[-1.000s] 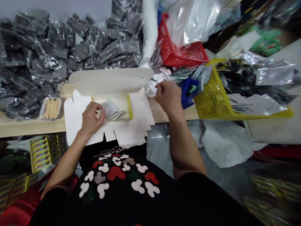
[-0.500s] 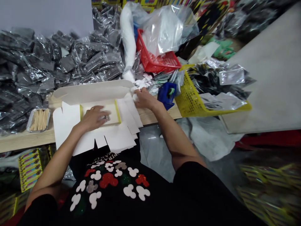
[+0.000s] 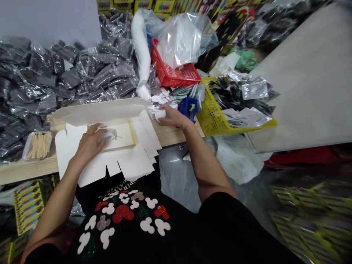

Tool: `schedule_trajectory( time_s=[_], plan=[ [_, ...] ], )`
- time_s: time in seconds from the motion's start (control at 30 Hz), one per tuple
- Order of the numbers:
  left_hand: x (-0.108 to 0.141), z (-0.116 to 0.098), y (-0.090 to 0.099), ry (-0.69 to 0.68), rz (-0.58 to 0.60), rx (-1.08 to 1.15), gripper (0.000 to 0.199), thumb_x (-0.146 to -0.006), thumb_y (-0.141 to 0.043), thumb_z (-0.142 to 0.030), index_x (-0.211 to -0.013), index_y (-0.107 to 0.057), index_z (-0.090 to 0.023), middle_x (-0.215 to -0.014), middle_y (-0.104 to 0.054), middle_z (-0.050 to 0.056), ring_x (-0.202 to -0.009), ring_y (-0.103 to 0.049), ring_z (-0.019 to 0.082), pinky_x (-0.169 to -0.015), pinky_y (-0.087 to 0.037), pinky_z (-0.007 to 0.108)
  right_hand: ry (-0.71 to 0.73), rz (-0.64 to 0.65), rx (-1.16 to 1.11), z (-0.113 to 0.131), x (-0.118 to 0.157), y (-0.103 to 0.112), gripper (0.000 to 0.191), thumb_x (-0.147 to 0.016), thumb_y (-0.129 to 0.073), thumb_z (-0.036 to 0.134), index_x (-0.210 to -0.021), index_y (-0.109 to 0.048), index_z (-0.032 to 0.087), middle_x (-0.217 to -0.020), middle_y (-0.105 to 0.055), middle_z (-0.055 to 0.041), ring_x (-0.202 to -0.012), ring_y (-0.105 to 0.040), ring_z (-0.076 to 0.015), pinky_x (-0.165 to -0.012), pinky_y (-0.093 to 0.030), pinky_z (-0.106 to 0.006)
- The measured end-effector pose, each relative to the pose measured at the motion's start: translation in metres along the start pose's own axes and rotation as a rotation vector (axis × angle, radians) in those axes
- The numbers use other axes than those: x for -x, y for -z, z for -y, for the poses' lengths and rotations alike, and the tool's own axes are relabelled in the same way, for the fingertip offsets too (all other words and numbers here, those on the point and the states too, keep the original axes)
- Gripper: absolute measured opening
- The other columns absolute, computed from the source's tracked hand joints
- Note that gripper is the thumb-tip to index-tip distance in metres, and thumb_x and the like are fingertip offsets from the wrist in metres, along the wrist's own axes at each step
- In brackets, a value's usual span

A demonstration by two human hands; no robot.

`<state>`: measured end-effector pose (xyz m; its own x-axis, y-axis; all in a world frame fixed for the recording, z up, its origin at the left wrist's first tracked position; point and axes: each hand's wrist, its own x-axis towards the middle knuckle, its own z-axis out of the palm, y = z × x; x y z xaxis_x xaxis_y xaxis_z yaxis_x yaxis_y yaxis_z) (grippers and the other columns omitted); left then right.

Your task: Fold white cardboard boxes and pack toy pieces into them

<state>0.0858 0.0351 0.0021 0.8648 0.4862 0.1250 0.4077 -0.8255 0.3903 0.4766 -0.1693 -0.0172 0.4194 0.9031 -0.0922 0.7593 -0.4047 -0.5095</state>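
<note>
Head view, looking down past a black shirt [image 3: 68,238] at a wooden counter [image 3: 27,172]. Heaps of grey packs in clear bags [image 3: 41,80] cover the counter's back left, and a red basket [image 3: 173,73] stands behind its right end. A yellow basket [image 3: 236,119] of foil bags sits at that end. Yellow cartons [image 3: 134,4] rise at the top and others [image 3: 29,205] show at lower left, their printing too blurred to read. An open white box [image 3: 82,113] lies over the counter's front edge, its flaps overhanging and its lid folded back. The shirt carries glittery mouse-head shapes and upside-down lettering, partly cut off by the box and unreadable. A foil tray of wooden sticks [image 3: 38,146] sits just left of the box. The left hand [image 3: 89,145] curls over a white item [image 3: 106,136] inside the box, hiding much of it. Right of the box, the right hand [image 3: 176,117] pinches a small white piece [image 3: 161,114] between thumb and fingers, beside scattered white pieces [image 3: 161,97] and a blue holder [image 3: 188,109].
</note>
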Motion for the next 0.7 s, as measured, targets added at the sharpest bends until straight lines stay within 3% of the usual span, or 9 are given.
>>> schedule_trajectory(
  time_s=[0.13,0.23,0.43,0.53,0.63,0.7],
  plan=[
    [0.014,0.005,0.003,0.021,-0.077,0.054,0.042,-0.103,-0.052,-0.048,-0.127,-0.076,-0.023,-0.149,-0.063,0.016,-0.123,-0.070,0.033,-0.105,-0.061,0.054,0.028,0.048,0.020,0.003,0.002,0.007,0.052,-0.084,-0.059,0.040,-0.129,-0.062,0.015,-0.116,-0.074,-0.0152,-0.103,-0.067,-0.0322,-0.093,-0.055,-0.044],
    [0.019,0.004,0.004,0.012,-0.105,0.068,0.040,-0.104,-0.052,-0.048,-0.124,-0.077,-0.024,-0.147,-0.064,0.015,-0.125,-0.070,0.033,-0.106,-0.060,0.053,0.008,0.106,0.098,0.007,0.002,0.008,0.055,-0.084,-0.059,0.037,-0.134,-0.065,0.013,-0.113,-0.075,-0.0150,-0.103,-0.069,-0.0317,-0.095,-0.054,-0.042],
    [0.020,0.004,0.006,-0.013,-0.166,0.092,0.037,-0.104,-0.052,-0.045,-0.121,-0.077,-0.023,-0.146,-0.067,0.014,-0.131,-0.068,0.032,-0.111,-0.059,0.051,-0.019,0.088,0.104,0.007,0.002,0.011,0.057,-0.084,-0.060,0.034,-0.136,-0.067,0.012,-0.111,-0.076,-0.0136,-0.101,-0.070,-0.0310,-0.097,-0.055,-0.043],
    [0.021,0.004,0.008,0.005,-0.222,0.098,0.035,-0.104,-0.053,-0.044,-0.117,-0.078,-0.023,-0.143,-0.070,0.014,-0.126,-0.071,0.030,-0.106,-0.061,0.048,-0.014,-0.003,0.057,0.005,0.010,0.019,0.053,-0.082,-0.060,0.032,-0.131,-0.067,0.013,-0.115,-0.076,-0.0146,-0.103,-0.069,-0.0319,-0.096,-0.056,-0.045],
    [0.026,0.005,0.014,0.041,-0.315,0.104,0.032,-0.104,-0.054,-0.042,-0.114,-0.078,-0.023,-0.134,-0.073,0.013,-0.120,-0.073,0.027,-0.104,-0.059,0.044,0.089,-0.162,0.011,0.019,0.031,0.031,0.053,-0.085,-0.059,0.036,-0.134,-0.064,0.017,-0.129,-0.072,-0.0157,-0.113,-0.068,-0.0336,-0.101,-0.055,-0.048],
    [0.028,0.005,0.018,0.078,-0.363,0.109,0.031,-0.105,-0.053,-0.040,-0.114,-0.077,-0.022,-0.125,-0.076,0.012,-0.113,-0.073,0.025,-0.100,-0.059,0.041,0.209,-0.110,-0.034,0.043,0.047,0.034,0.053,-0.089,-0.059,0.040,-0.138,-0.062,0.020,-0.133,-0.071,-0.0144,-0.114,-0.068,-0.0335,-0.101,-0.055,-0.047]
  ],
)
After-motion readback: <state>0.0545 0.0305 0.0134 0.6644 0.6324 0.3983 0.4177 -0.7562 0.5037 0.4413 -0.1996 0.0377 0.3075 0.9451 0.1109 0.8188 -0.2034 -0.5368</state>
